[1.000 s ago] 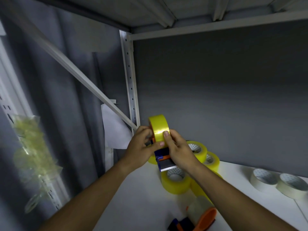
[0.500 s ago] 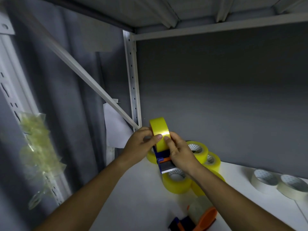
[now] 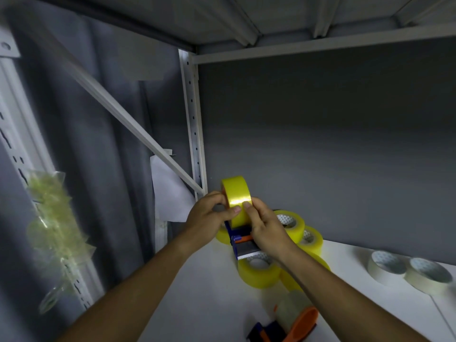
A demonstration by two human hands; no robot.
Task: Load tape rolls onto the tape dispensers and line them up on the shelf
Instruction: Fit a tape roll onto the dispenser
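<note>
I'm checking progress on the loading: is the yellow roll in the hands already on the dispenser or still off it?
On it, apparently: the yellow roll stands upright on the blue dispenser, left hand and right hand gripping it. Full seating cannot be told.

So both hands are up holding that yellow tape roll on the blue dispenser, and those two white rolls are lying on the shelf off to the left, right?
Not quite: the two white rolls lie on the shelf off to the right, as the head view shows. The rest holds: the left hand and right hand hold the yellow tape roll on the blue dispenser.
</note>
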